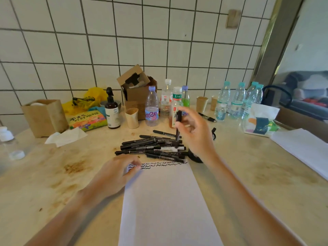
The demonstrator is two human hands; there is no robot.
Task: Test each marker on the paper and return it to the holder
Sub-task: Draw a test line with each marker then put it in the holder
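Note:
A white sheet of paper (pixel 165 206) lies in front of me, with black squiggles along its top edge. Beyond it sits a pile of several black markers (pixel 152 147). My right hand (pixel 195 132) is raised above the pile's right end and pinches one black marker (pixel 178 125) nearly upright. My left hand (pixel 115 173) rests on the paper's top left corner with its fingers curled down onto the sheet. A dark round object (pixel 194 157), possibly the holder, shows partly under my right wrist.
Along the tiled wall stand water bottles (pixel 236 102), a drink bottle (pixel 151 107), paper cups (pixel 132 118), a pump bottle (pixel 112 110), a cardboard box (pixel 136 91), a paper bag (pixel 46 116) and snack packets. More paper (pixel 305 148) lies at right. A loose pen (pixel 207 117) lies behind my hand.

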